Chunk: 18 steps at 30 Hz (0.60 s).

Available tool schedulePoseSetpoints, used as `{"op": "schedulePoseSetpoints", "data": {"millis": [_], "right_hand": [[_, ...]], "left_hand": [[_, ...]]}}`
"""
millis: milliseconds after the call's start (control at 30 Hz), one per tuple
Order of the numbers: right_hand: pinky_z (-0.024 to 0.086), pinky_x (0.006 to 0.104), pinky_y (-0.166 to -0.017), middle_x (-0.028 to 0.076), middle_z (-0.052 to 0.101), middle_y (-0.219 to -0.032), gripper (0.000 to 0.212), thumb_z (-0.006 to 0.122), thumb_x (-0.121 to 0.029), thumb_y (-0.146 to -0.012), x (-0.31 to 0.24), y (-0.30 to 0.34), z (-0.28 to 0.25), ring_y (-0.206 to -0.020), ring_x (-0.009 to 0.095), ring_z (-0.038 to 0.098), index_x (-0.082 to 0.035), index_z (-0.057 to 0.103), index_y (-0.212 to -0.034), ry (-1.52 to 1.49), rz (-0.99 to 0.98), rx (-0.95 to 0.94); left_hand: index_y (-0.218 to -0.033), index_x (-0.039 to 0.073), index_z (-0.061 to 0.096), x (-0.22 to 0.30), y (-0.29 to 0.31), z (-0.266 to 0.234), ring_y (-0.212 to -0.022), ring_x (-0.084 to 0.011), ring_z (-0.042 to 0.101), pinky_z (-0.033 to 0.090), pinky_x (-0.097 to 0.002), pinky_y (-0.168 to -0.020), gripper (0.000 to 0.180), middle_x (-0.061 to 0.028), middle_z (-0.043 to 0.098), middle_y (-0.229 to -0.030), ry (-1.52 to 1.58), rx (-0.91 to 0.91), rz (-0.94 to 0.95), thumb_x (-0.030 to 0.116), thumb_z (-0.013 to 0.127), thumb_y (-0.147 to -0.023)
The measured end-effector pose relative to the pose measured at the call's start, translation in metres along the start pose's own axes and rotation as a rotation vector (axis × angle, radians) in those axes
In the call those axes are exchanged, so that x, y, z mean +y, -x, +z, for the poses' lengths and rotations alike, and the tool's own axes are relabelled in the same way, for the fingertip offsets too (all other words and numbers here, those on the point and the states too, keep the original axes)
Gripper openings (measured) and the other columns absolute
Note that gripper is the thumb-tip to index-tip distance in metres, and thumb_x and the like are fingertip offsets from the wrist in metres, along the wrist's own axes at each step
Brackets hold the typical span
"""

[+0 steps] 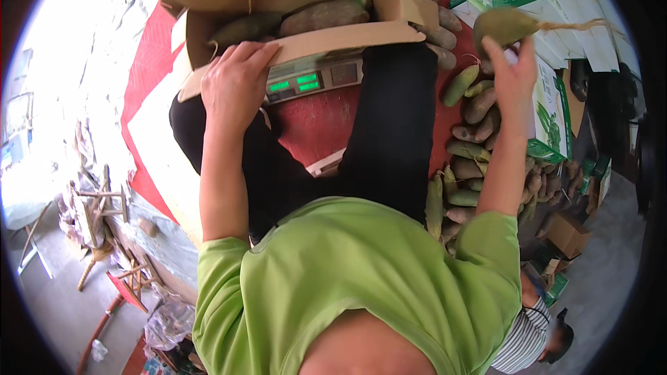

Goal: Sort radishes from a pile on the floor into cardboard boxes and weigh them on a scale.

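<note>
Left hand (235,82): knuckles up, you laid it on the carton (340,40); its grip you couldn't tell.
Right hand (511,66): raised outward, you pinched a green vegetable (506,26).

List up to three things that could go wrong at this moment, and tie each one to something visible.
The left hand is on the front flap of the cardboard box; pressing there might skew the reading on the scale beneath it.
The right hand holds a green root vegetable up in the air; it could slip and bruise.
The box's cardboard edge might bend under the hand.
</note>
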State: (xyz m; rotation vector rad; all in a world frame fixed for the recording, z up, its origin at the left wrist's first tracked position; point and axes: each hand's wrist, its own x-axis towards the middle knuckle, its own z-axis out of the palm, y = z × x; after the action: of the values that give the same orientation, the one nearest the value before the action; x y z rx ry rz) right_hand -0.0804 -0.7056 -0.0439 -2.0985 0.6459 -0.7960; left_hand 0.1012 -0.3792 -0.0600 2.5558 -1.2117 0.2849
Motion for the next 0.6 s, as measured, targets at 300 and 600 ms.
{"op": "schedulePoseSetpoints", "data": {"millis": [300, 600], "right_hand": [[0.045, 0.0319, -0.089, 0.01, 0.063, -0.111, 0.047, 0.071, -0.012, -0.08, 0.037, 0.012, 0.019, -0.1, 0.02, 0.059, 0.0, 0.052, -0.122, -0.056, 0.025, -0.081], [0.048, 0.0336, -0.078, 0.009, 0.063, -0.109, 0.046, 0.071, -0.012, -0.081, 0.233, 0.193, 0.006, -0.097, 0.019, 0.06, 0.0, 0.053, -0.121, -0.21, 0.866, 0.014]], "left_hand": [[-0.099, 0.011, 0.068, -0.004, 0.004, -0.007, -0.09, -0.0246, 0.062, 0.048, -0.0388, -0.083, 0.023, -0.004, 0.066, -0.094, 0.143, 0.199, 0.116, 0.013, 0.068, -0.077], [-0.076, 0.0, 0.063, 0.011, 0.012, -0.047, -0.085, -0.0297, 0.066, 0.048, -0.0443, -0.087, 0.007, -0.011, 0.066, -0.081, 0.523, 0.508, 0.318, 0.001, 0.067, -0.07]]}}
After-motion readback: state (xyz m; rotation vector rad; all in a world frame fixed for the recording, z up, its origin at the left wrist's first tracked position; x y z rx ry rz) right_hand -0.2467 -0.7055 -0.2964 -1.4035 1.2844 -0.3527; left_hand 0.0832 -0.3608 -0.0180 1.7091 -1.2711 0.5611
